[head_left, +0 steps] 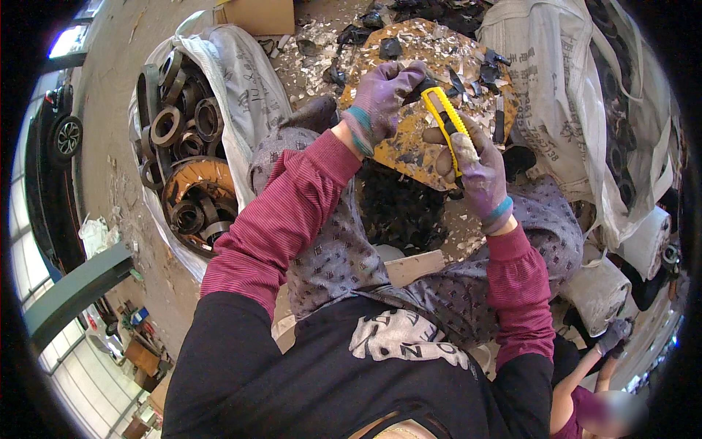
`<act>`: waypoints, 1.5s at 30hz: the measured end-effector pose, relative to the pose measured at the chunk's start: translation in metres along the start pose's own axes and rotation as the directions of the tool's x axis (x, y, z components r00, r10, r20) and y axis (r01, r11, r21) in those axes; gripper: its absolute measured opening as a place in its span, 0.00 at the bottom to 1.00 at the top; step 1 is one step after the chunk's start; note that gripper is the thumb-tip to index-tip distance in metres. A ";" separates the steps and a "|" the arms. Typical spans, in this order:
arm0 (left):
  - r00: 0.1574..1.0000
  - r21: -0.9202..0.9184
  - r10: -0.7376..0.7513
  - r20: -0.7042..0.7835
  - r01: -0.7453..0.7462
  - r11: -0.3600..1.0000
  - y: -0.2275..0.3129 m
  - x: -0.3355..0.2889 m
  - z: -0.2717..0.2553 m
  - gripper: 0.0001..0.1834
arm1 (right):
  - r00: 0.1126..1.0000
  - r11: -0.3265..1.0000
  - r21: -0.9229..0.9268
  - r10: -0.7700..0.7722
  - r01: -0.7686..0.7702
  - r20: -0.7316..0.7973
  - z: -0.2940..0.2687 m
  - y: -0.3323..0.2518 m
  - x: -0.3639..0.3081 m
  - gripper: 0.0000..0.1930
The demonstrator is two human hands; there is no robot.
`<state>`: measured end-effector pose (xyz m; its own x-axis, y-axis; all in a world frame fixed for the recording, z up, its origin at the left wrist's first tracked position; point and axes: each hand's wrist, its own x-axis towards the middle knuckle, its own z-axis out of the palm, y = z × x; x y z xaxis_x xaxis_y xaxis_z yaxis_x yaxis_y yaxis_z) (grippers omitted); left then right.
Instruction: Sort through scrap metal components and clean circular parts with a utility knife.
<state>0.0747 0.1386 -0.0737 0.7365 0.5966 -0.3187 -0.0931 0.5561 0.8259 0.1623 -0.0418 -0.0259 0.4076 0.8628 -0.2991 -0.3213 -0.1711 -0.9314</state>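
My right hand (477, 167), in a purple-and-grey work glove with a teal cuff, is wrapped round a yellow utility knife (443, 121). The knife's front end points up toward my left hand (380, 102), gloved the same way. That hand is closed in a pinch on a small dark piece (419, 91), partly hidden by the fingers. Both hands are above a round, worn yellow-orange board (398, 150). Black scraps and pale shavings are strewn over it. On the board's right side lies a narrow black strip (499, 121).
To my left, an open white sack (252, 84) holds dark rings (167, 126). Another white sack (545, 95) stands at the right. Black scraps (406, 208) are heaped below the board, between my knees. At the lower right is another person (585, 406) wearing gloves.
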 end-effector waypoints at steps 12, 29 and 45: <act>1.000 0.009 -0.001 0.000 0.001 1.000 -0.001 0.000 0.000 0.11 | 0.999 0.997 -0.078 -0.028 0.027 -0.015 -0.001 0.003 0.002 0.20; 0.999 0.014 0.014 -0.044 -0.014 1.000 -0.005 0.003 0.001 0.10 | 0.999 0.997 -0.077 0.006 -0.009 -0.036 0.000 -0.001 0.002 0.20; 0.996 -0.016 -0.002 -0.094 0.001 1.000 -0.006 0.003 0.001 0.09 | 0.997 0.998 -0.058 0.008 -0.013 -0.080 0.000 0.004 0.004 0.21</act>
<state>0.0785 0.1365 -0.0790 0.6703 0.6473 -0.3629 -0.1031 0.5655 0.8182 0.1626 -0.0394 -0.0312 0.4721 0.8206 -0.3221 -0.2760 -0.2094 -0.9381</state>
